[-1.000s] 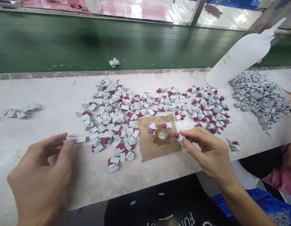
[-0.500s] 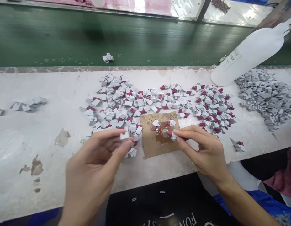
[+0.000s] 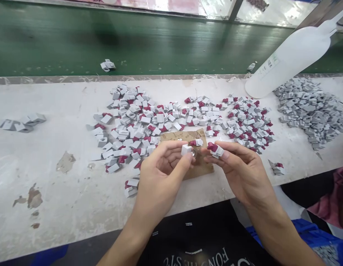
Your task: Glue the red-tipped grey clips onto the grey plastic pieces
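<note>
Between the thumb and fingers of my left hand is a small light-grey plastic block. My right hand pinches a second piece, a grey and maroon plastic part, its maroon end pointing left toward the other hand. The two pieces are close together but apart. Both hands hover over a brown cardboard square, on which another grey and maroon part lies. My fingers cover much of the card, and its wet round spot is mostly hidden.
A large pile of grey and maroon parts spreads behind and left of the card. Plain grey blocks are heaped at the right. A white squeeze bottle leans in front of that heap. Several grey pieces lie far left. A green strip runs behind.
My left hand has moved right with its grey block, closer to my right hand. The right hand has lifted its part off the wet spot and turned it, maroon end up.
</note>
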Motion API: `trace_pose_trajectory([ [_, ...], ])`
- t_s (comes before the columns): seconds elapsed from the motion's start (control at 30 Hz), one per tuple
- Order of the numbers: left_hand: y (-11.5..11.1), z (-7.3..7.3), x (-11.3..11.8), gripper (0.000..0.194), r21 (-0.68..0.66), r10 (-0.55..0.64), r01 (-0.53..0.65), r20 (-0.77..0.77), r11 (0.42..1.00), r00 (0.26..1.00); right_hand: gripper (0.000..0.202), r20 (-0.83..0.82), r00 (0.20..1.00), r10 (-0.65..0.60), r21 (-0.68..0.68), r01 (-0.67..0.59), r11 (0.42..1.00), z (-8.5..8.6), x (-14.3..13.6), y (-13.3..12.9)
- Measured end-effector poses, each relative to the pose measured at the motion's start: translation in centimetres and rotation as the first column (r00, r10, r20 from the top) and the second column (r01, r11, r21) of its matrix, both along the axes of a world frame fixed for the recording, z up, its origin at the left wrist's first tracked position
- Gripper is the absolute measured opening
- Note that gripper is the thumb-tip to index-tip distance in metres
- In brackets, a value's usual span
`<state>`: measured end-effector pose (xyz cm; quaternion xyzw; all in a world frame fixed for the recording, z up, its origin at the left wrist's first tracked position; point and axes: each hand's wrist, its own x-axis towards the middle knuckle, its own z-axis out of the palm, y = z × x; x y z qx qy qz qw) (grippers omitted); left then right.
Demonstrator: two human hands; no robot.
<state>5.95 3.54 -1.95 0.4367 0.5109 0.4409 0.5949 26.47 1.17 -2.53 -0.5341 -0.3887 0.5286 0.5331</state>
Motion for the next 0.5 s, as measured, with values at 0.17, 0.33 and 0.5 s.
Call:
trace_pose_trajectory([
  [0.17, -0.34, 0.47, 0.11, 0.015, 0.060, -0.098, 0.098, -0.005, 0.993, 0.995, 0.013, -0.035, 0.999, -0.018, 0.044, 0.019, 0.999, 0.36, -0.42, -0.13],
  [0.33, -0.46, -0.08, 0.18, 0.020, 0.004, -0.119, 0.120, 0.131, 0.993, 0.984, 0.010, -0.071, 0.997, 0.003, 0.076, 0.002, 0.997, 0.19, -0.80, -0.37],
  [0.5, -0.41, -0.05, 0.12, 0.015, 0.029, -0.132, 0.129, 0.151, 0.991, 0.980, 0.025, 0.013, 0.999, 0.031, 0.133, -0.033, 0.991, 0.16, -0.67, -0.62],
])
